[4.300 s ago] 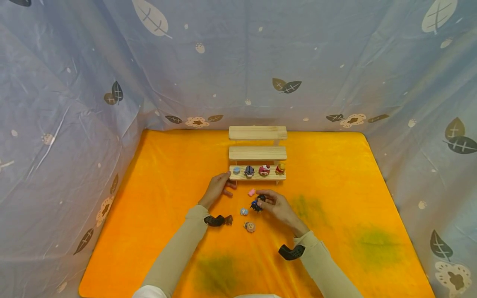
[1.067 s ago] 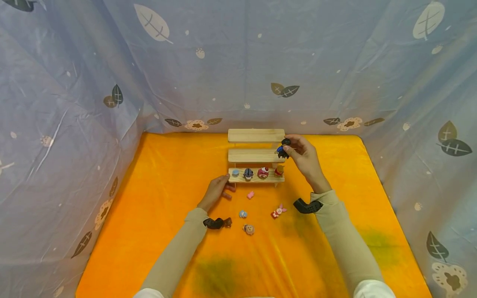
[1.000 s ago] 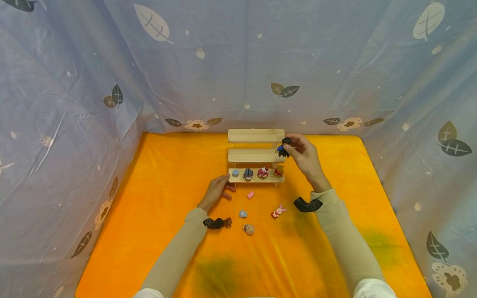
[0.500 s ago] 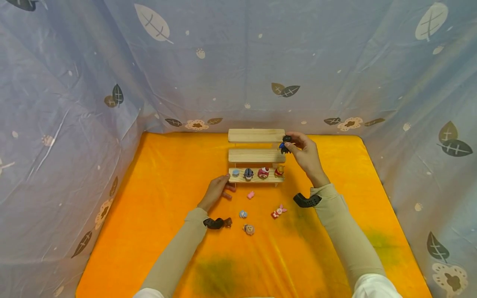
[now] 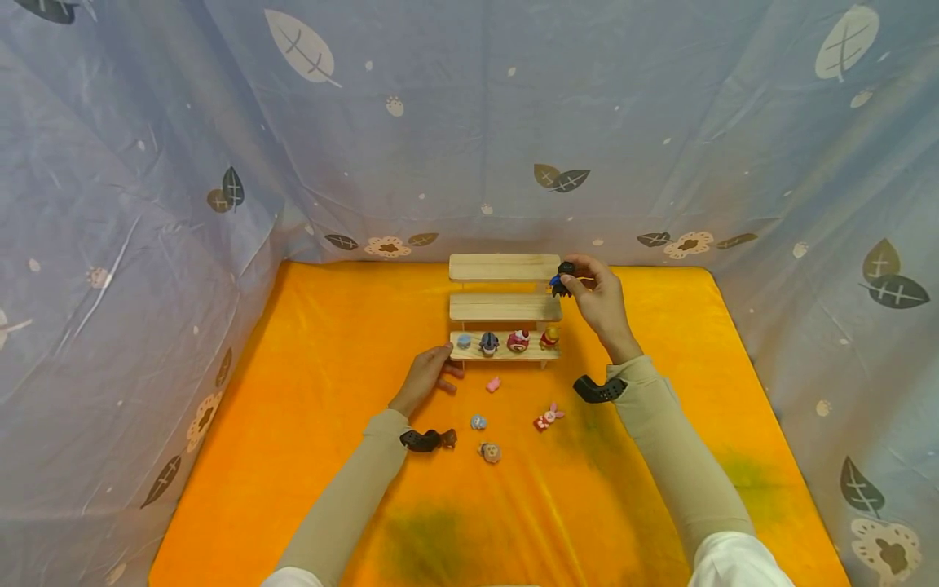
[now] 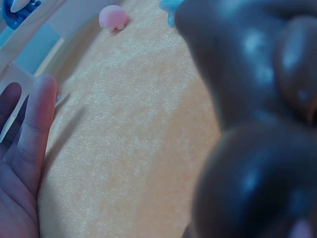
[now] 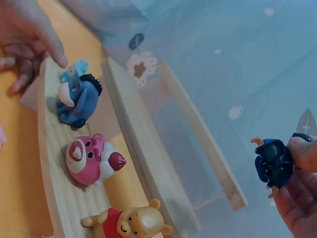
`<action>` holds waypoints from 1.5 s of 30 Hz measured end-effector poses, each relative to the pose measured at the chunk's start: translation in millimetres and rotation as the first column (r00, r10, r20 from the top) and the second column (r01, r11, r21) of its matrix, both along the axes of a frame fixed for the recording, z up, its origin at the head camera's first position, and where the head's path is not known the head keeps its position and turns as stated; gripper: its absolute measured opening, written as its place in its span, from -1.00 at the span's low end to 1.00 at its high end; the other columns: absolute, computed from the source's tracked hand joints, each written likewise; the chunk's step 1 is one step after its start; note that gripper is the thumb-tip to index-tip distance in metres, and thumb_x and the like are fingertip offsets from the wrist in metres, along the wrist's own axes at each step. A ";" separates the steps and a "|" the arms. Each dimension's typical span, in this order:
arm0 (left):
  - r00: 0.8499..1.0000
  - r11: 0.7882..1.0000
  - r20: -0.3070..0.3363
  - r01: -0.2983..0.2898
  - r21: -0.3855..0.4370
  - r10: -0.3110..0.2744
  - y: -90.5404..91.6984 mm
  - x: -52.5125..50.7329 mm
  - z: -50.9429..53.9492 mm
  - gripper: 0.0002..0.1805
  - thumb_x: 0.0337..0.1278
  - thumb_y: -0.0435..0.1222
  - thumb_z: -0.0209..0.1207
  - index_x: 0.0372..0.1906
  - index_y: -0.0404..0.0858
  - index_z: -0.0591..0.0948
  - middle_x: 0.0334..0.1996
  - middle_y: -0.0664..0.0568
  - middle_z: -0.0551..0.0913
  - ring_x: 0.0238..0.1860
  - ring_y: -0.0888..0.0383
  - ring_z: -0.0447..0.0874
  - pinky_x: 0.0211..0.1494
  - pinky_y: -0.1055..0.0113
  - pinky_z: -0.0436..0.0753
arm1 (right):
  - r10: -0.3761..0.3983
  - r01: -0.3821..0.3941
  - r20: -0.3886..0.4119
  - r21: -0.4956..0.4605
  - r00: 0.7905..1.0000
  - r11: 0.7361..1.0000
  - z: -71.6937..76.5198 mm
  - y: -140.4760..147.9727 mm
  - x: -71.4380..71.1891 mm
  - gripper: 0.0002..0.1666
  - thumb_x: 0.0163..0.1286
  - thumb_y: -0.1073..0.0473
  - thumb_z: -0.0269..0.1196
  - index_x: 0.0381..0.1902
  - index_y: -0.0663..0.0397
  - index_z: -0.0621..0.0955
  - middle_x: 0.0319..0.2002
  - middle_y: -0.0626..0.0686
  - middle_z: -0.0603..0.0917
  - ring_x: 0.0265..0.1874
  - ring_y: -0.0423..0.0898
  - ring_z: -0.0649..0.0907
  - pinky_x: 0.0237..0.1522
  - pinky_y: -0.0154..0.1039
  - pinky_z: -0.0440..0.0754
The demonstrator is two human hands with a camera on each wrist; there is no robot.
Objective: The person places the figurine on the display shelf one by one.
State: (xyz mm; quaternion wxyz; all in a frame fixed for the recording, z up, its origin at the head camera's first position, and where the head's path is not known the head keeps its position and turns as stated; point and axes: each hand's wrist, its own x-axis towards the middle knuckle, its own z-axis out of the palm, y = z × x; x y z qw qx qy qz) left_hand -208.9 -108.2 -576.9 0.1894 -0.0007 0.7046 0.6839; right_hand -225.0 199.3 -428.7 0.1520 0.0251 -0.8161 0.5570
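Observation:
In the head view my right hand (image 5: 600, 302) pinches a small black-and-blue figurine (image 5: 562, 281) beside the right ends of the upper shelves. The right wrist view shows that figurine (image 7: 274, 163) held clear of the wood, between thumb and fingers. At the left end of the lowest shelf of the wooden three-tier display stand (image 5: 504, 306), my left hand (image 5: 425, 377) rests against the board, its fingers extended. On that shelf sit a small light-blue figure (image 5: 464, 341), an Eeyore figurine (image 7: 79, 101), a pink bear figurine (image 7: 89, 159) and a Winnie-the-Pooh figurine (image 7: 131, 222).
On the orange mat (image 5: 330, 342) lie a pink toy (image 5: 494, 383), a blue figure (image 5: 478, 421), a beige figure (image 5: 489, 452), a pink rabbit figurine (image 5: 548, 417) and a brown figure (image 5: 448, 439) by the left wrist camera. Patterned curtains (image 5: 440, 122) surround the mat.
My right hand has carried the black-and-blue figurine from the mat up to the stand's right side, rising slightly in the last second. The rabbit figurine came into view. My left hand stayed put.

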 end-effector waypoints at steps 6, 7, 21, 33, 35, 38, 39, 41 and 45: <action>1.000 1.000 0.002 -0.002 0.003 0.002 0.1 -0.1 0.0 -0.39 0.52 0.12 0.00 0.04 -0.39 0.63 -0.29 -0.22 0.76 -0.51 0.15 0.74 -0.37 0.24 0.81 | -0.018 0.018 -0.007 0.005 1.000 1.000 -4.3 -1.9 -4.1 -0.63 0.49 0.30 0.24 0.21 0.23 0.59 0.04 0.28 0.62 -0.08 -0.20 0.57 0.06 -0.45 0.55; 1.000 1.000 0.013 0.005 0.008 -0.005 -0.6 0.6 4.5 -0.40 0.53 0.10 -0.01 0.05 -0.40 0.63 -0.26 -0.28 0.75 -0.49 0.11 0.75 -0.35 0.22 0.81 | -0.018 0.018 -0.003 0.003 1.000 1.000 -5.1 -2.4 -4.7 -0.63 0.49 0.30 0.24 0.22 0.22 0.60 0.05 0.28 0.62 -0.06 -0.15 0.58 0.07 -0.43 0.55; 1.000 1.000 0.027 -0.003 0.004 0.003 0.1 -0.7 -0.5 -0.41 0.52 0.11 -0.01 0.06 -0.36 0.63 -0.28 -0.21 0.76 -0.57 0.15 0.71 -0.37 0.24 0.80 | -0.002 0.002 0.055 -0.001 0.998 1.000 -19.9 -6.7 -10.4 -0.63 0.48 0.32 0.24 0.21 0.22 0.59 0.15 0.29 0.53 0.13 0.21 0.57 0.31 0.10 0.52; 1.000 1.000 0.006 0.009 0.000 -0.009 -0.6 -0.6 -0.3 -0.41 0.54 0.10 -0.02 0.03 -0.39 0.63 -0.32 -0.15 0.77 -0.54 0.16 0.74 -0.36 0.22 0.81 | 0.014 -0.018 0.065 0.060 0.998 0.998 -29.3 -11.8 -10.1 -0.65 0.50 0.33 0.21 0.20 0.24 0.57 0.13 0.30 0.51 0.12 0.23 0.59 0.29 0.17 0.55; 1.000 1.000 0.008 0.009 0.000 -0.009 -0.9 -0.6 -0.7 -0.40 0.53 0.11 -0.01 0.03 -0.39 0.63 -0.33 -0.13 0.76 -0.55 0.16 0.73 -0.36 0.22 0.81 | 0.013 -0.017 0.062 0.069 0.998 0.997 -30.7 -12.3 -9.9 -0.65 0.50 0.33 0.21 0.21 0.24 0.57 0.13 0.31 0.50 0.12 0.23 0.59 0.28 0.17 0.56; 1.000 1.000 0.014 0.010 0.001 -0.010 -1.1 -0.6 -1.4 -0.41 0.53 0.11 -0.01 0.02 -0.38 0.63 -0.33 -0.12 0.76 -0.55 0.16 0.73 -0.37 0.23 0.81 | 0.010 -0.015 0.060 0.085 0.998 0.996 -32.8 -12.6 -9.7 -0.65 0.49 0.34 0.21 0.20 0.24 0.57 0.11 0.31 0.51 0.12 0.23 0.59 0.26 0.16 0.56; 1.000 1.000 0.015 0.011 0.001 -0.011 -1.2 -0.5 -1.4 -0.41 0.53 0.10 -0.01 0.02 -0.39 0.63 -0.33 -0.13 0.76 -0.55 0.16 0.73 -0.37 0.23 0.81 | 0.009 -0.014 0.059 0.090 0.998 0.996 -33.5 -12.6 -9.7 -0.64 0.49 0.33 0.21 0.21 0.23 0.57 0.11 0.30 0.52 0.11 0.23 0.59 0.26 0.16 0.56; 1.000 1.000 0.014 0.012 0.005 -0.012 -1.1 -0.6 -1.4 -0.41 0.53 0.10 -0.01 0.02 -0.39 0.63 -0.33 -0.13 0.76 -0.54 0.17 0.73 -0.37 0.23 0.81 | 0.008 -0.014 0.057 0.103 0.998 0.995 -34.6 -12.5 -9.7 -0.64 0.49 0.33 0.21 0.21 0.22 0.57 0.11 0.30 0.52 0.10 0.23 0.59 0.25 0.15 0.55; 1.000 1.000 0.008 0.009 0.003 -0.009 -1.0 0.1 0.2 -0.41 0.53 0.10 -0.01 0.01 -0.40 0.63 -0.33 -0.15 0.76 -0.56 0.16 0.72 -0.36 0.23 0.81 | 0.016 -0.022 0.045 0.120 0.999 0.993 -35.6 -12.9 -10.1 -0.64 0.49 0.33 0.21 0.21 0.22 0.57 0.10 0.29 0.53 0.08 0.22 0.59 0.22 0.14 0.57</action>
